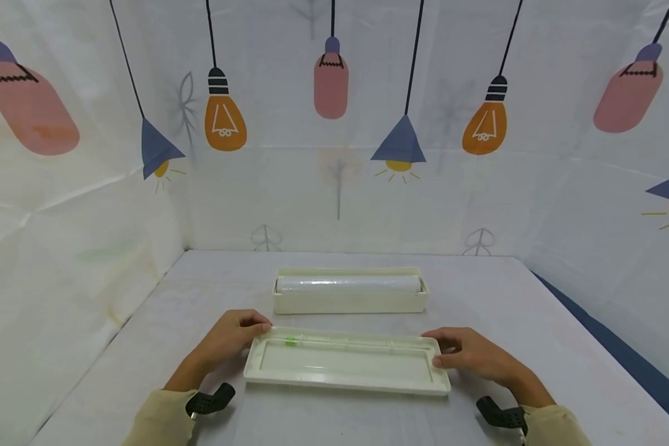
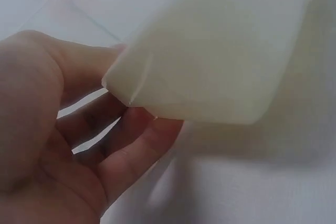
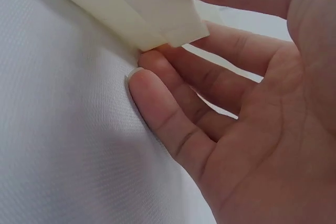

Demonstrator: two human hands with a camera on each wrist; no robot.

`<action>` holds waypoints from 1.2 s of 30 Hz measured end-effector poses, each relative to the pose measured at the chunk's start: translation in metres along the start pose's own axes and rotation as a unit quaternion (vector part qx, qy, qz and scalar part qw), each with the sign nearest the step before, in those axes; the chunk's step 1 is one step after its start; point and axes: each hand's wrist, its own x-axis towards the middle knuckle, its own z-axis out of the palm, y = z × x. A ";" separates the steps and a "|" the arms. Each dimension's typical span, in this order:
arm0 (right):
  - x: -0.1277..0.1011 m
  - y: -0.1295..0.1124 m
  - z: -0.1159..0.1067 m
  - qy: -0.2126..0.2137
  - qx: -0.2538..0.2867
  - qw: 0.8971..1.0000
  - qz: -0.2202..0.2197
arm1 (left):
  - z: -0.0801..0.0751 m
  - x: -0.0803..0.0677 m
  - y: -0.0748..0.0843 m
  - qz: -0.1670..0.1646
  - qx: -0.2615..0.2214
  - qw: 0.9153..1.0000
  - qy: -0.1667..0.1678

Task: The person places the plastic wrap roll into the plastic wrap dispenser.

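Head view: left hand (image 1: 233, 335) and right hand (image 1: 471, 355) are pinching a cream rectangular plastic lid (image 1: 345, 367). It is looking light, stiff, slick, favouring end holds.

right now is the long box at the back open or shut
Open: its top is uncovered, and the shiny roll shows inside the box. The lid-like panel is apart from it.

The lid (image 1: 345, 367) is cream, the backdrop (image 1: 279, 192) lamp-patterned white.
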 end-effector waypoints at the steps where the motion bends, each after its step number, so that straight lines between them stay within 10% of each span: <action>1: 0.000 -0.001 0.000 0.005 -0.005 1.000 0.002 | 0.000 0.000 0.000 -0.002 -0.003 1.000 0.007; 11: 0.005 -0.003 0.000 0.043 0.011 0.997 0.056 | 0.001 0.003 0.002 -0.012 -0.039 0.997 0.061; 36: 0.007 0.002 0.012 0.130 0.079 0.988 -0.030 | 0.001 -0.002 0.018 -0.037 -0.101 0.990 0.094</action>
